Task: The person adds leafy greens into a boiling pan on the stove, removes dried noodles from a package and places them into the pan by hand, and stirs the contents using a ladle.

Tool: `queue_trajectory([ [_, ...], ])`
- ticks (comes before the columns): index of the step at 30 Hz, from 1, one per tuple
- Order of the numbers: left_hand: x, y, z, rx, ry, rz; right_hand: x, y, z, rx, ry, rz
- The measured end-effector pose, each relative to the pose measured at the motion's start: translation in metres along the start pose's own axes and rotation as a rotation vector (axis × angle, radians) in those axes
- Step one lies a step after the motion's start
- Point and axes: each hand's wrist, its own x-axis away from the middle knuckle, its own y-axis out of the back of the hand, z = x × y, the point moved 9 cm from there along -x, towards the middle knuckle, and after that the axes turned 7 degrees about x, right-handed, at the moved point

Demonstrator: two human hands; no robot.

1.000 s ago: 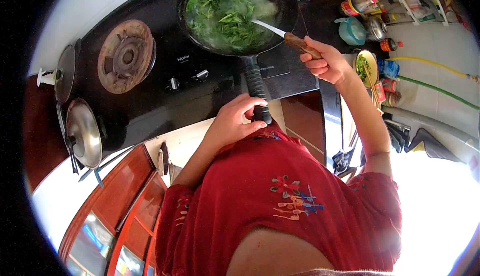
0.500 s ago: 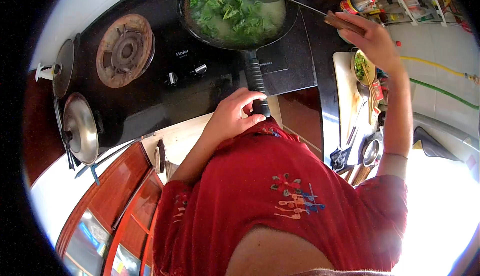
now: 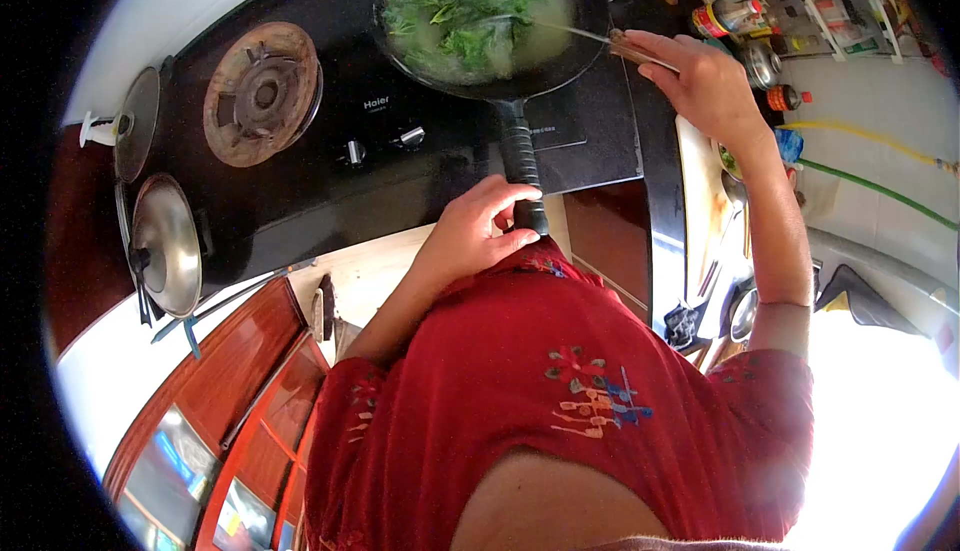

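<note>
A black wok (image 3: 560, 87) stands on the far burner of the stove, with leafy greens (image 3: 470, 1) in cloudy, steaming liquid. My left hand (image 3: 482, 223) grips the end of its ribbed black handle (image 3: 518, 156), thumb and fingers on either side. In my right hand (image 3: 705, 86) is the wooden handle of a spatula (image 3: 580, 33), held above the wok's right rim. Its thin metal shaft reaches left into the wok, and its blade is hidden among the greens and liquid.
To the left is an uncovered burner (image 3: 262, 94) on the black stovetop (image 3: 290, 216). Pot lids (image 3: 168, 246) hang at its left edge. A cutting board (image 3: 700, 186) lies on the right, partly behind my forearm. Bottles (image 3: 728, 17) stand at the back right.
My right hand has moved left and slightly down, pushing the spatula deeper into the greens. The greens have shifted in the liquid. My left hand keeps its hold on the handle.
</note>
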Motion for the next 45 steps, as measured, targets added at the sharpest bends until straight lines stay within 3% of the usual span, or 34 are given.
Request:
queue_trajectory([
  [8,-0.001,0.000,0.001,-0.019,0.062,0.032,-0.021,0.010,-0.018,-0.032,-0.022,-0.118],
  [18,0.000,0.000,0.002,-0.012,0.044,0.015,-0.056,-0.023,0.031,0.052,0.110,-0.342],
  [30,0.001,-0.001,0.002,0.004,0.023,0.020,-0.020,-0.024,-0.001,0.243,0.089,-0.140],
  [38,0.002,-0.002,0.000,-0.015,-0.005,0.009,0.012,0.031,-0.016,0.133,0.090,-0.237],
  [45,0.000,-0.002,-0.004,-0.075,-0.024,0.030,0.011,0.026,0.028,0.174,0.235,-0.367],
])
